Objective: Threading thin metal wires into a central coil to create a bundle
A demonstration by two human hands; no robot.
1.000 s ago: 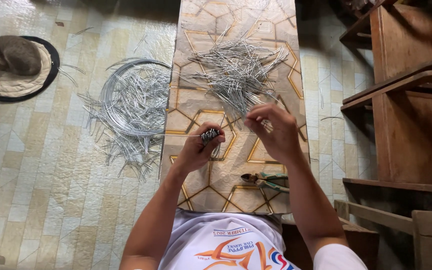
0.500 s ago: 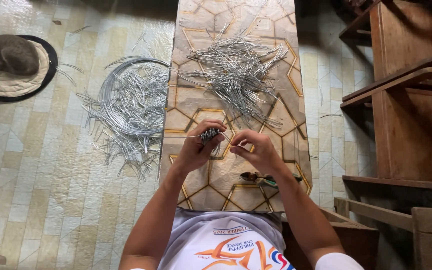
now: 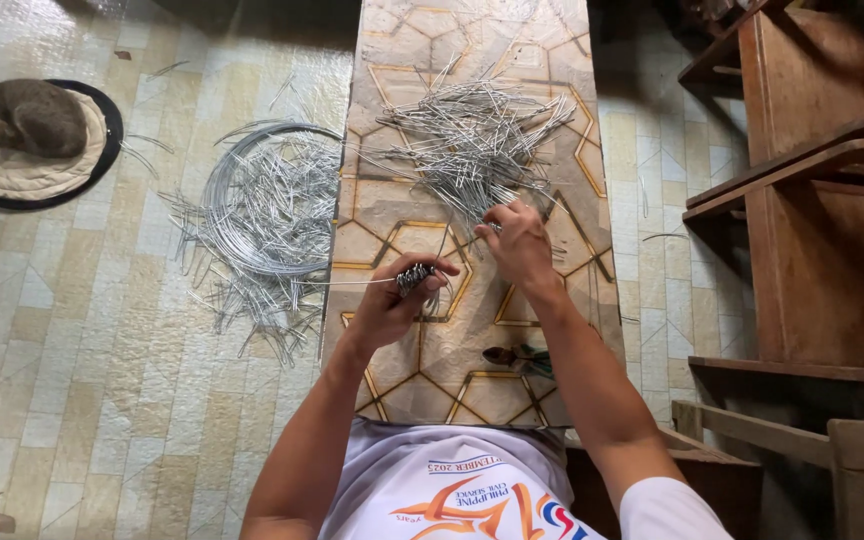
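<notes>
My left hand (image 3: 392,305) grips a small coiled bundle of wire (image 3: 414,277) above a narrow table (image 3: 392,210) with a hexagon pattern. A thin wire sticks out of the bundle toward the left. My right hand (image 3: 515,243) reaches into the near edge of a heap of cut wire pieces (image 3: 472,140) on the table, its fingers pinching among them. Whether a piece is held between the fingers is hidden by the hand.
A coil of wire with loose cut pieces (image 3: 267,215) lies on the tiled floor at the left. A cat sleeps on a round mat (image 3: 32,125) at far left. Pliers (image 3: 517,357) lie on the table near me. Wooden furniture (image 3: 812,200) stands at the right.
My right hand moved from beside the left hand up and right to the wire heap. The left hand stayed in place with the bundle.
</notes>
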